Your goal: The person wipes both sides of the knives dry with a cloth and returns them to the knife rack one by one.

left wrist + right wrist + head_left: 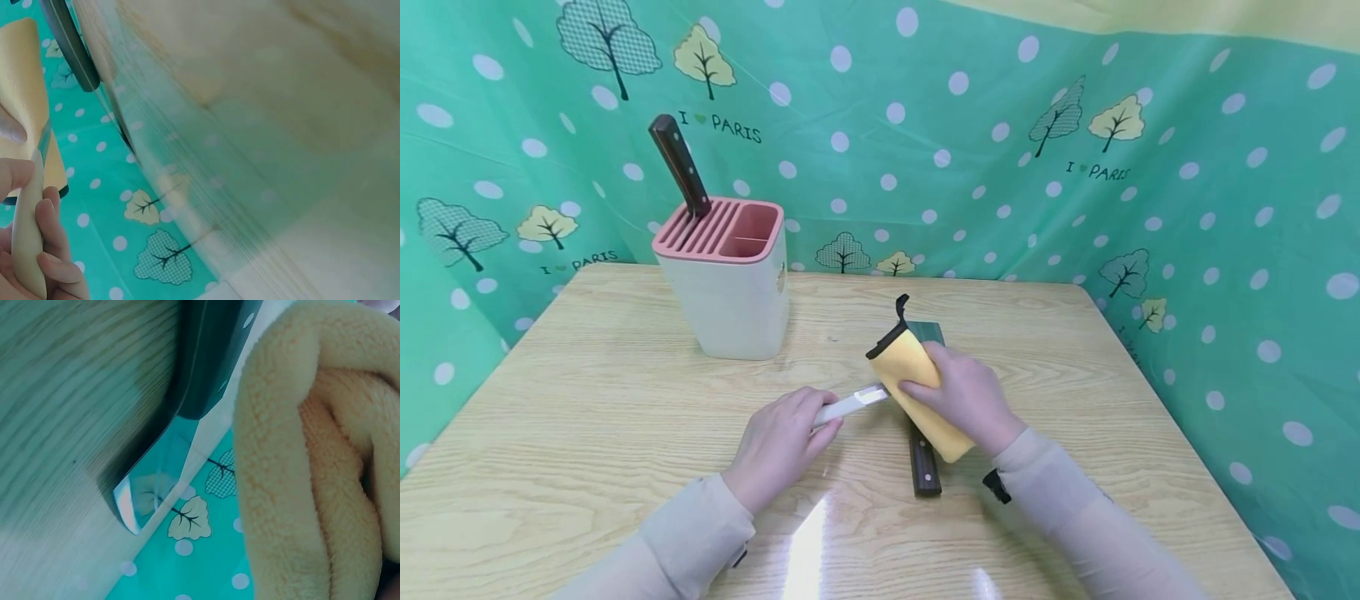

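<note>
My left hand [786, 437] grips the pale handle of a small knife [848, 406], which points right toward the cloth. In the left wrist view the fingers wrap the knife handle [28, 231], and a short stretch of metal blade [45, 142] shows before the cloth covers it. With my right hand [964, 393] I hold a folded yellow cloth [917, 379], black-edged with a loop, over the blade's end. Beneath the cloth lies a cleaver [925, 471] with a dark riveted handle, its middle hidden. The right wrist view shows part of the cleaver blade [156, 469] beside the fluffy cloth [275, 456].
A white knife block [733, 308] with a pink slotted top stands at the back left of the wooden table [587, 400]. One dark-handled knife [681, 167] sticks up from its slots. A green dotted curtain [865, 117] hangs behind and at both sides.
</note>
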The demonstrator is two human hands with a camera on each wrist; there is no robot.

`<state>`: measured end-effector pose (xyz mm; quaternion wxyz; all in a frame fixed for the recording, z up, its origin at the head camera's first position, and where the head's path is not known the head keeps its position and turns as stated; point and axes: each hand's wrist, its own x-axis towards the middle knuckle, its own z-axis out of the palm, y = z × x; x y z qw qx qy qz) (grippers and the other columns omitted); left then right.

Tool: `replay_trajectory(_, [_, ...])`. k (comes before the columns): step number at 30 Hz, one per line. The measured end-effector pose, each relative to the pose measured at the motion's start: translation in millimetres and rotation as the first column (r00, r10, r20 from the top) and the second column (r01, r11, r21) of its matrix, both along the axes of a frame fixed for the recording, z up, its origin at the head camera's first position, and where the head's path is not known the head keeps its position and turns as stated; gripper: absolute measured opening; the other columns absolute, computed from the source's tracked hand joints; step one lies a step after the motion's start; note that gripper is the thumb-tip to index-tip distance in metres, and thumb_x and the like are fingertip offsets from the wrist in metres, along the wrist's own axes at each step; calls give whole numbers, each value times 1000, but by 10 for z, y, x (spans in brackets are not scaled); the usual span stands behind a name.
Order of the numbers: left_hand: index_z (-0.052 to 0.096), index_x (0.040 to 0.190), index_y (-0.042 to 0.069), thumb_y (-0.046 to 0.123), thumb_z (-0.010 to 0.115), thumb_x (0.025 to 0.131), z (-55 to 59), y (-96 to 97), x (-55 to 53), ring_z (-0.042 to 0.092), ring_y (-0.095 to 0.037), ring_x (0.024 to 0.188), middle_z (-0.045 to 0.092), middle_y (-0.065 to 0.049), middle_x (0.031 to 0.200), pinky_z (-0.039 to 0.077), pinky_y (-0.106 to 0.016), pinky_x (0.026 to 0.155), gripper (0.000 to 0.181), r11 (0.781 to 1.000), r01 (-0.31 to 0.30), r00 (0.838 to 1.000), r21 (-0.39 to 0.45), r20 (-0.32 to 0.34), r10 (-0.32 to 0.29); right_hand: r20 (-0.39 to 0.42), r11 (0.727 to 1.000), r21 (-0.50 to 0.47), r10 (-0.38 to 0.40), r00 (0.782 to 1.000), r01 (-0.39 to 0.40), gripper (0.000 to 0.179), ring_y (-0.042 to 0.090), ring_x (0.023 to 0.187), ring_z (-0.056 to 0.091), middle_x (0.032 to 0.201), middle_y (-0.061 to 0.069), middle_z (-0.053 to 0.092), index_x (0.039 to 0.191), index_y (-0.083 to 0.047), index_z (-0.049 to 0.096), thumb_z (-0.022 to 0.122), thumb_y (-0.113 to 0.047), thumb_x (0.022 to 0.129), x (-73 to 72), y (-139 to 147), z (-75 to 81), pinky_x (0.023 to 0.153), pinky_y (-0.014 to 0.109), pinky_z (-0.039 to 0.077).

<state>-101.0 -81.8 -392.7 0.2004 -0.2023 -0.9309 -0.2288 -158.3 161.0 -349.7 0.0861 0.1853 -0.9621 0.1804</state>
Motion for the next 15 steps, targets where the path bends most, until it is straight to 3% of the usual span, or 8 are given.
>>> replay_trajectory(15, [68, 100, 9, 19, 76, 86, -5, 7, 7, 46, -4, 62, 62, 7, 79, 38, -17, 52, 19, 1000, -9, 1000, -1, 22, 9, 47, 999, -4, -42, 998, 43, 40, 14, 58, 49, 70, -1, 57, 103, -13, 61, 74, -45, 85, -76, 94, -8, 50, 28, 38])
